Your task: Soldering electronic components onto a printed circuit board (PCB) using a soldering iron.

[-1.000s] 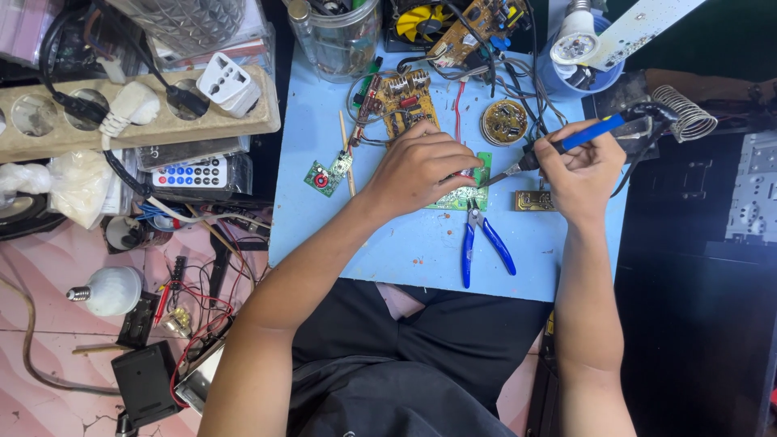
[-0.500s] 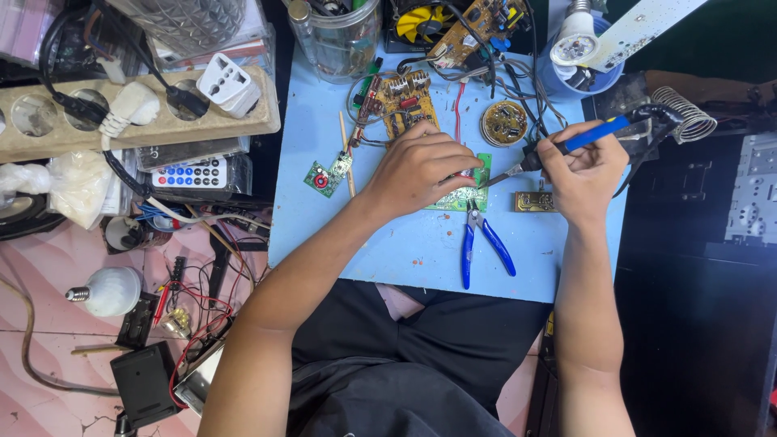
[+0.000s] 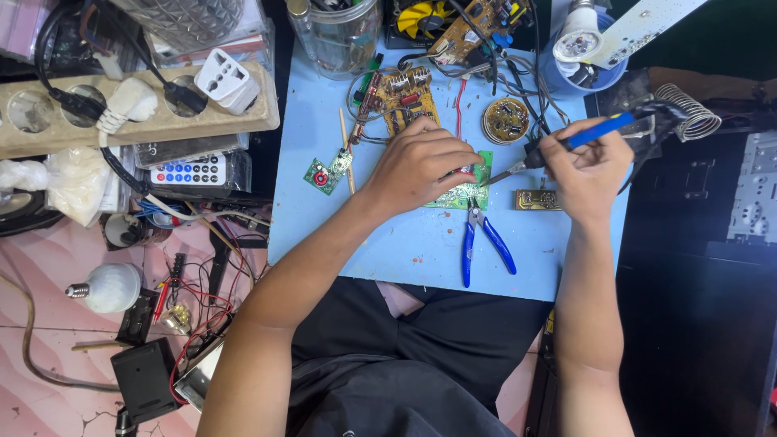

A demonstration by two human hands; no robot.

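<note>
My left hand (image 3: 417, 166) rests palm down on a green circuit board (image 3: 467, 193) that lies on the light blue work mat (image 3: 405, 243), fingers pinching at its upper edge. My right hand (image 3: 589, 166) grips a blue-handled soldering iron (image 3: 591, 133) like a pen, its metal tip pointing left at the board's top right corner. The two hands are a short gap apart.
Blue-handled pliers (image 3: 484, 243) lie on the mat below the board. A small gold board (image 3: 538, 200), a brown board (image 3: 405, 95), a round board (image 3: 506, 121), a coil stand (image 3: 688, 113), a power strip (image 3: 137, 109), a remote (image 3: 190, 170) and a bulb (image 3: 109, 287) surround the work.
The right hand and the soldering iron have shifted very slightly; the tip stays by the board's corner. My left hand has not moved.
</note>
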